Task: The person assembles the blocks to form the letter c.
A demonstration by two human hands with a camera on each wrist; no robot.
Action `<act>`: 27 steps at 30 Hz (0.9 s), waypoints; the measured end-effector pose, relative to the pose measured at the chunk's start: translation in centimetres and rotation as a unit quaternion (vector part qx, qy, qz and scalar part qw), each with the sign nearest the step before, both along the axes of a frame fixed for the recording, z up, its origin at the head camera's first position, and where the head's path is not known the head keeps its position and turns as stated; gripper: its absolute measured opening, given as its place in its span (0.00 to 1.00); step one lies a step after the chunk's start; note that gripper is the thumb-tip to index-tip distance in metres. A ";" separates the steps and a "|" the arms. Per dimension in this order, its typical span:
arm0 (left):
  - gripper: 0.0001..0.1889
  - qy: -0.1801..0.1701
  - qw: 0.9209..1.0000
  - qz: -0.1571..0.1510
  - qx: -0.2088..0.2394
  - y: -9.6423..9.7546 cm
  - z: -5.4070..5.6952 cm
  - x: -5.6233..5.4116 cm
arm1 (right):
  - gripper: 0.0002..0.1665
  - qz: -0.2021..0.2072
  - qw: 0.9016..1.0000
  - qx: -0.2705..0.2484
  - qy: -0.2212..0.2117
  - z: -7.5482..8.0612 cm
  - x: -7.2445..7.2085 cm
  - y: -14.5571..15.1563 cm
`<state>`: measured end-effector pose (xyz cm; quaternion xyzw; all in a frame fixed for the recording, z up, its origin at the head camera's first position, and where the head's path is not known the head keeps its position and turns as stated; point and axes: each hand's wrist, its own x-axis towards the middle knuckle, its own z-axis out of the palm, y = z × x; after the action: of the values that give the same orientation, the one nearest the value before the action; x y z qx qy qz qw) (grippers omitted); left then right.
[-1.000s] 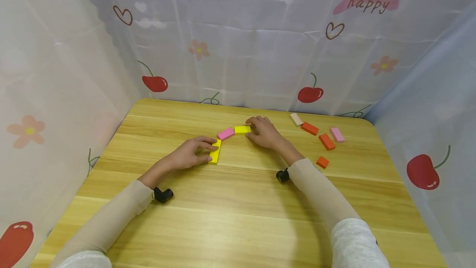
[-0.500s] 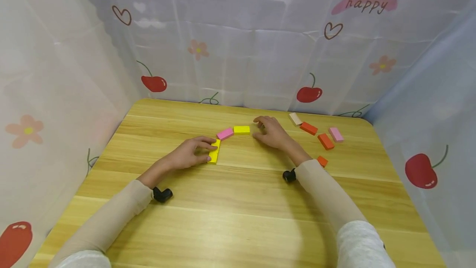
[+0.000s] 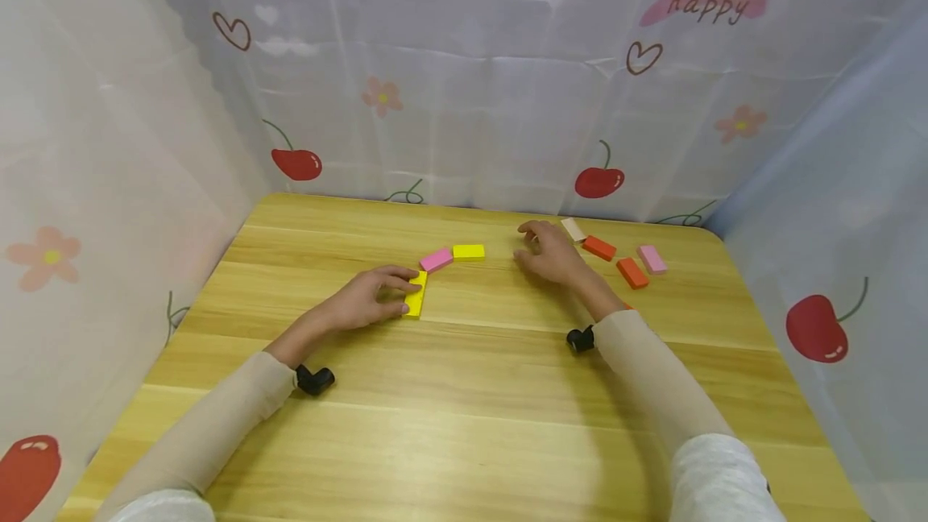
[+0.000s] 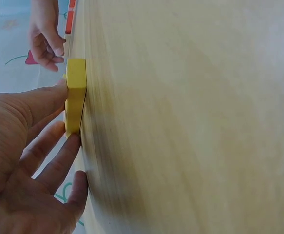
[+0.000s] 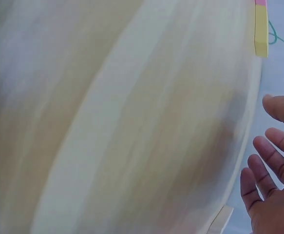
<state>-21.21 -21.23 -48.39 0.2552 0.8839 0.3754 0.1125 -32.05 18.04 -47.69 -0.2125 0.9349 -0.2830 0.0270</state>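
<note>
My left hand [image 3: 358, 300] holds a yellow block [image 3: 416, 296] by its ends, thumb at the near end and fingertips at the far end. In the left wrist view the same yellow block [image 4: 76, 95] sits between thumb and fingers at the tabletop. A pink block [image 3: 437, 259] and a second yellow block [image 3: 469, 253] continue from its far end in a bent row. My right hand [image 3: 557, 254] hovers to the right of that row, fingers loosely bent, holding nothing. A beige block [image 3: 573, 229] lies just beyond it; in the right wrist view this hand [image 5: 273, 170] has spread fingers.
Right of the right hand lie two orange-red blocks [image 3: 599, 247] and a pink block [image 3: 652, 259]. Another orange block [image 3: 630, 308] is mostly hidden by the right sleeve. A patterned curtain [image 3: 478, 127] encloses the wooden table [image 3: 449, 409] at the back and sides.
My right hand has left the second yellow block and moved right toward the beige and orange blocks. My left hand has stayed on its yellow block.
</note>
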 end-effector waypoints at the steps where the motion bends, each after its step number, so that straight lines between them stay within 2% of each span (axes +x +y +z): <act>1: 0.21 -0.001 1.000 0.000 0.001 0.0 -0.1 0.0 | 0.31 -0.005 1.000 0.000 0.001 0.0 0.0 0.3; 4: 0.21 -0.005 1.000 0.002 0.000 -0.1 -0.2 0.0 | 0.29 -0.033 0.999 -0.006 0.009 -0.1 -0.1 1.1; 7: 0.21 -0.006 1.000 0.003 -0.001 -0.1 -0.1 0.0 | 0.26 -0.078 0.997 -0.019 0.015 0.1 -0.2 1.9; 12: 0.21 -0.007 1.000 0.004 0.002 0.0 -0.1 0.0 | 0.24 -0.154 0.987 -0.025 0.024 0.5 -0.3 3.3; 16: 0.21 -0.007 1.000 0.003 0.004 0.0 -0.3 0.0 | 0.25 -0.195 0.980 -0.015 0.030 0.7 -0.3 4.5; 21: 0.21 -0.006 1.000 0.001 0.005 -0.1 -0.4 0.0 | 0.28 -0.236 0.971 -0.006 0.023 0.6 -0.3 5.9; 27: 0.21 -0.007 1.000 0.004 0.008 -0.1 -0.4 0.0 | 0.30 -0.251 0.968 0.006 0.008 0.3 -0.3 6.6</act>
<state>-21.26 -21.29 -48.80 0.2501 0.8811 0.3845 0.1152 -32.33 24.61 -47.38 0.0271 0.9601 -0.2736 -0.0517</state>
